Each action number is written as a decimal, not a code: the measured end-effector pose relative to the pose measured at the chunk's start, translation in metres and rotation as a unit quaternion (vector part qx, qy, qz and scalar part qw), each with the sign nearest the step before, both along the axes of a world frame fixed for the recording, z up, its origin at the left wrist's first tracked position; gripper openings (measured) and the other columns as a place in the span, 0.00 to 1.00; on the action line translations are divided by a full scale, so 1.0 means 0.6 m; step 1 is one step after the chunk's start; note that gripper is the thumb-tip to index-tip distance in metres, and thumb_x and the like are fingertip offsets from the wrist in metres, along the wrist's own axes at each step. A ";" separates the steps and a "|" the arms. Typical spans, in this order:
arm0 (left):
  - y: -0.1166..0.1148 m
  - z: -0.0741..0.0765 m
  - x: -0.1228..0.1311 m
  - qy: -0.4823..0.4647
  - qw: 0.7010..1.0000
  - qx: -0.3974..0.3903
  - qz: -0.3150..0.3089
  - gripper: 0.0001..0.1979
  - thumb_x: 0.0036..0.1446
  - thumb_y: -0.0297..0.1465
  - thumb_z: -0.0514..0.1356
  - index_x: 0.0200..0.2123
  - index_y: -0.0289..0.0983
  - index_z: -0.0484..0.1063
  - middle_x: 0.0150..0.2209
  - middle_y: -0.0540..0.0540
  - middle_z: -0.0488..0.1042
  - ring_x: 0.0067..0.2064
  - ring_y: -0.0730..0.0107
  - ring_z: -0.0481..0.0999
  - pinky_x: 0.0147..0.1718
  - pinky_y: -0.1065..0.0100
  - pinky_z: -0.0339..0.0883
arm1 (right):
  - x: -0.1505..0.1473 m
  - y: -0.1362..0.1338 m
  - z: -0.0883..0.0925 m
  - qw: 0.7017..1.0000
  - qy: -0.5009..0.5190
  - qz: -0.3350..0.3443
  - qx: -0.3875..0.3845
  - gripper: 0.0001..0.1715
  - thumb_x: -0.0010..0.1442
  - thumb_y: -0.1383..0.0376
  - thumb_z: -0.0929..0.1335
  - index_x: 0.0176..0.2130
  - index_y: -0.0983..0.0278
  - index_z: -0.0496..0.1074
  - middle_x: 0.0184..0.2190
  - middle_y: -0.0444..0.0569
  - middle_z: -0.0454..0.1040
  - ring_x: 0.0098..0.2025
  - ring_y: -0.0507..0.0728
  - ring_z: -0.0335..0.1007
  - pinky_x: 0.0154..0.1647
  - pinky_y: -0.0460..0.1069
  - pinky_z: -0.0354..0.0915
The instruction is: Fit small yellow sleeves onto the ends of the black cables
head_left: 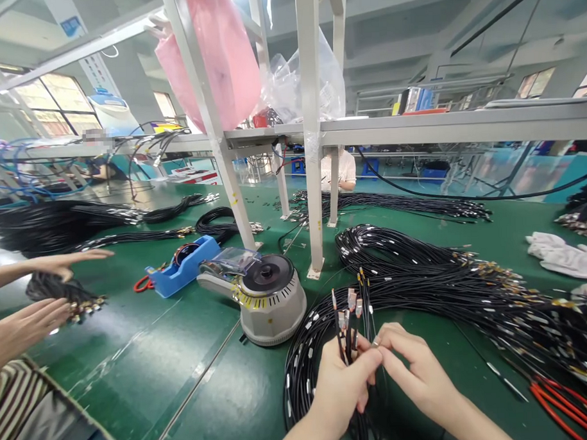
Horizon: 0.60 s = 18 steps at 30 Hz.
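Observation:
My left hand point(340, 379) is closed around several black cables point(342, 337), whose tagged and metal-tipped ends stick up above the fingers. My right hand point(414, 360) pinches at one thin cable beside that bunch, its fingertips meeting my left thumb. What exactly lies between those fingertips is small and partly hidden. Beneath and behind both hands, a large coil of black cables point(303, 354) with white labels curves over the green table. More bundled cables point(469, 291) with brass-coloured ends stretch away to the right.
A round tape dispenser point(272, 304) and a blue tape holder point(184, 265) stand left of my hands. At far left, a co-worker's hands point(32, 319) hover around a cable bundle. White shelf posts point(313, 181) rise from the table point(197, 377). White gloves point(564, 255) and red cables point(560, 403) lie at right.

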State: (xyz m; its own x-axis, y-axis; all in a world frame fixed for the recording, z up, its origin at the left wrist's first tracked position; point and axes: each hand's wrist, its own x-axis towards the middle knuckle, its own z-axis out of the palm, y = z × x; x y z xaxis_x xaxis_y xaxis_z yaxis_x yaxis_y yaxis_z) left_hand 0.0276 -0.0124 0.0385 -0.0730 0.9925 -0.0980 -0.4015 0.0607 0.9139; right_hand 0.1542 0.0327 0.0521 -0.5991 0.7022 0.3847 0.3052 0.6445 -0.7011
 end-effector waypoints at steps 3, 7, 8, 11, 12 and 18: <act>-0.001 -0.004 0.004 -0.036 0.999 0.006 0.028 0.12 0.48 0.38 0.59 0.25 0.35 0.61 0.13 0.57 0.61 0.09 0.87 0.50 0.06 0.80 0.42 | 0.000 0.001 -0.002 1.000 -0.013 0.007 -0.013 0.15 0.61 0.64 0.58 0.23 0.62 0.62 0.23 0.45 0.63 0.29 0.55 0.60 0.30 0.49 0.57; 0.001 -0.009 0.000 -0.077 0.996 0.008 0.041 0.11 0.49 0.36 0.58 0.26 0.35 0.60 0.13 0.57 0.61 0.10 0.87 0.49 0.06 0.80 0.42 | 0.001 0.011 -0.011 0.997 -0.036 0.015 -0.072 0.16 0.62 0.61 0.56 0.25 0.62 0.61 0.20 0.42 0.61 0.24 0.52 0.58 0.25 0.46 0.55; 0.002 -0.008 -0.001 -0.081 0.996 0.010 0.040 0.11 0.49 0.36 0.58 0.25 0.36 0.60 0.13 0.57 0.61 0.10 0.87 0.48 0.06 0.81 0.41 | 0.002 0.014 -0.014 0.995 -0.039 0.016 -0.091 0.17 0.63 0.60 0.56 0.25 0.62 0.60 0.19 0.41 0.60 0.22 0.52 0.57 0.23 0.46 0.54; 0.002 -0.004 -0.005 -0.085 0.995 0.017 0.040 0.11 0.50 0.36 0.58 0.25 0.36 0.59 0.14 0.57 0.61 0.10 0.87 0.48 0.06 0.81 0.42 | 0.005 0.025 -0.021 0.990 -0.030 0.020 -0.133 0.16 0.62 0.59 0.56 0.26 0.62 0.61 0.16 0.39 0.58 0.19 0.51 0.55 0.21 0.45 0.52; 0.001 -0.003 -0.006 -0.087 0.995 0.019 0.040 0.11 0.50 0.36 0.57 0.25 0.36 0.59 0.14 0.57 0.62 0.10 0.87 0.48 0.07 0.81 0.42 | 0.006 0.028 -0.022 0.990 -0.018 0.018 -0.141 0.16 0.62 0.59 0.57 0.27 0.63 0.63 0.16 0.39 0.58 0.19 0.51 0.55 0.21 0.45 0.53; -0.002 -0.004 -0.003 -0.087 0.995 0.026 0.032 0.12 0.48 0.36 0.59 0.29 0.36 0.59 0.19 0.54 0.67 0.11 0.88 0.51 0.08 0.80 0.44 | 0.004 0.026 -0.006 0.979 0.085 -0.009 -0.185 0.12 0.60 0.59 0.60 0.34 0.63 0.67 0.20 0.41 0.64 0.25 0.53 0.61 0.28 0.47 0.59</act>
